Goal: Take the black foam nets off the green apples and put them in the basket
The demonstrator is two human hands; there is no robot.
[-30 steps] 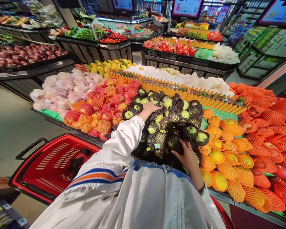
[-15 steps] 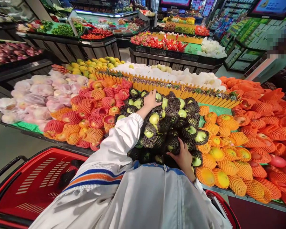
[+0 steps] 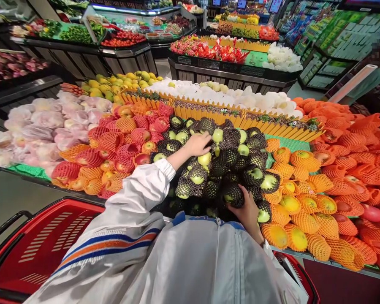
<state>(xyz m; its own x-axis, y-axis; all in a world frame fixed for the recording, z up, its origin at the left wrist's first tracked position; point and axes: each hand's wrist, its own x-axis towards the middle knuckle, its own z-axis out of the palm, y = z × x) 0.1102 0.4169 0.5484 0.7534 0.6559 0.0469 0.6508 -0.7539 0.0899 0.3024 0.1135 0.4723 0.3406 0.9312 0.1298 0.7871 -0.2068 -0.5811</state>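
Observation:
Green apples in black foam nets (image 3: pixel 253 174) are heaped in the middle of the display. My left hand (image 3: pixel 196 144) lies over the upper left of this heap, fingers slightly apart and pointing right, with nothing visible in them. Just below it a bare-topped green apple (image 3: pixel 204 158) shows. Near the front edge, my right hand (image 3: pixel 248 209) has its thumb and fingers around the right side of a black-netted green apple (image 3: pixel 232 195). That apple still rests among the others.
Red-netted apples (image 3: pixel 109 145) lie to the left and orange-netted fruit (image 3: pixel 289 204) to the right. A yellow picket divider (image 3: pixel 205 110) runs behind the heap. A red shopping basket (image 3: pixel 47 240) stands front left; another red basket (image 3: pixel 307 274) is partly hidden front right.
My left hand has drawn back left and toward me, uncovering a netted apple at the back. My right hand stays on its apple, barely shifted.

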